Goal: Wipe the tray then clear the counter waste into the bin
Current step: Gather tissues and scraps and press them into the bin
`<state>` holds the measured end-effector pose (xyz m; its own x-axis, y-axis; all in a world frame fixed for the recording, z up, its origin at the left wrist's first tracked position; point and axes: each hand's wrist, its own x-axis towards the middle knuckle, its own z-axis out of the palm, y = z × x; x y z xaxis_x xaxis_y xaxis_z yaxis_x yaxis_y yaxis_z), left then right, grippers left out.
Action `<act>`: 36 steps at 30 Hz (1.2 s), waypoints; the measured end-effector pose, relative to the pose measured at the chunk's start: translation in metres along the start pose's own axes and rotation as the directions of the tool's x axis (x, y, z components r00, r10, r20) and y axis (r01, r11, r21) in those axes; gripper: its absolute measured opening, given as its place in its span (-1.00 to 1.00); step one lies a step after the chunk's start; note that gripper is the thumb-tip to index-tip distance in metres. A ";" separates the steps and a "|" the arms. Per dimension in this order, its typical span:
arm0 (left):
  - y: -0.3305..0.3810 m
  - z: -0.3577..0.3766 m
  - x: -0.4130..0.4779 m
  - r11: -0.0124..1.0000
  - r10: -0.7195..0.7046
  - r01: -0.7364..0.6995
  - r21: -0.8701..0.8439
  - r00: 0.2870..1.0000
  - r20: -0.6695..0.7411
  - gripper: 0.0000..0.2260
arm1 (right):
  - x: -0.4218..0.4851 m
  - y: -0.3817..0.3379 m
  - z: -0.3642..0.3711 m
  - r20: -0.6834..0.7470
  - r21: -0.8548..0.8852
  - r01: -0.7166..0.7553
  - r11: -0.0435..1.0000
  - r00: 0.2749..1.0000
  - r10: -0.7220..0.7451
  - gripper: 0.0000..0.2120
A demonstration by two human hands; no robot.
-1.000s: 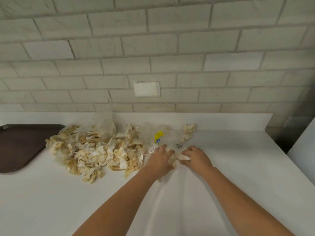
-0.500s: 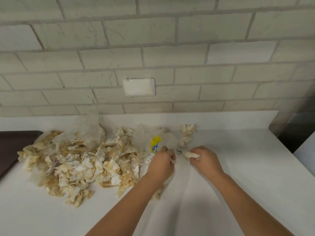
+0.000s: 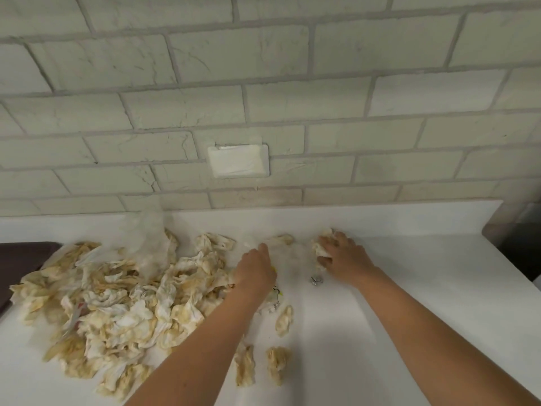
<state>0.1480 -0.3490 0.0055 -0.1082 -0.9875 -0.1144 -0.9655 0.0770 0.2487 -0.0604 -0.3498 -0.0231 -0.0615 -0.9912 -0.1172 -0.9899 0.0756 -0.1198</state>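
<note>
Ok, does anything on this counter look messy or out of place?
Yes. A heap of stained, crumpled paper towels sprawls over the white counter, its left edge reaching the dark tray. Several wads lie loose near the front, and a small shiny scrap sits by the right hand.

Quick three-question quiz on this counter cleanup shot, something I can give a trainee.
1. True or false: the brown tray lies left of the napkin pile.
2. What does the right hand grip? A) a crumpled napkin B) a sponge C) a spray bottle
3. Fill in: the loose napkin scraps beside the forearm of the left hand lie on the white ___.
Key: 1 true; 2 A; 3 counter.
</note>
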 end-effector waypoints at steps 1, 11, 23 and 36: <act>-0.001 0.002 -0.001 0.999 0.007 -0.008 -0.033 1.000 -0.024 -0.73 | 0.001 0.003 0.002 -0.014 -0.003 -0.002 1.000 1.000 0.002 -0.44; -0.016 -0.032 0.012 0.916 0.075 -0.227 -0.330 0.906 -0.416 -0.71 | -0.001 -0.010 0.007 -0.048 0.106 -0.076 0.991 0.996 0.081 -0.62; 0.016 0.007 0.049 0.950 0.287 -0.268 -0.157 0.951 0.114 -0.41 | -0.045 -0.006 -0.018 -0.153 0.410 -0.099 0.907 0.972 0.176 -0.70; 0.013 0.029 0.037 0.885 0.439 -0.445 -0.140 0.896 -0.073 -0.66 | -0.011 0.011 0.003 -0.008 0.194 0.037 0.980 0.999 -0.036 -0.54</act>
<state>0.1247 -0.3806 -0.0238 -0.5032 -0.8608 0.0765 -0.7729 0.4879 0.4058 -0.0704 -0.3373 -0.0264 -0.0271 -0.9941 -0.1046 -0.9478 0.0588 -0.3134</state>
